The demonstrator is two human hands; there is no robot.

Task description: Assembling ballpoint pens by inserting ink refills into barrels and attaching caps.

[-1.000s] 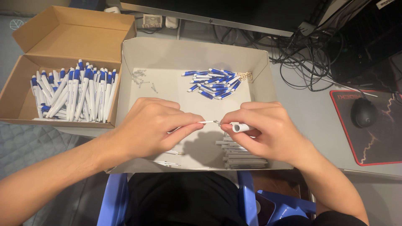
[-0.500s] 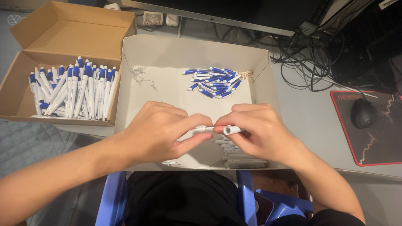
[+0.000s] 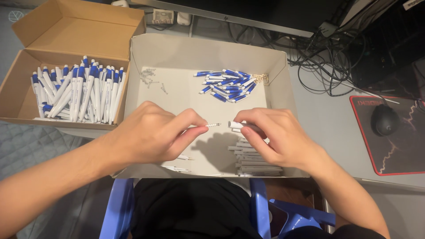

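L hand (image 3: 150, 135) pinches refill w/ spring (image 3: 208, 126), tip aimed 3 o'clock. R hand (image 3: 274, 137) grips barrel (image 3: 237, 125), mouth facing 9 o'clock. Axes nearly in line, small gap, over tray (image 3: 279, 79).

I see a desk workspace, an office or home office by the look of it. The grey counter (image 3: 336, 119) carries a computer mouse (image 3: 384, 119) on a black mouse pad (image 3: 398, 146), tangled black cables (image 3: 318, 53), and the monitor's lower edge (image 3: 230, 13).
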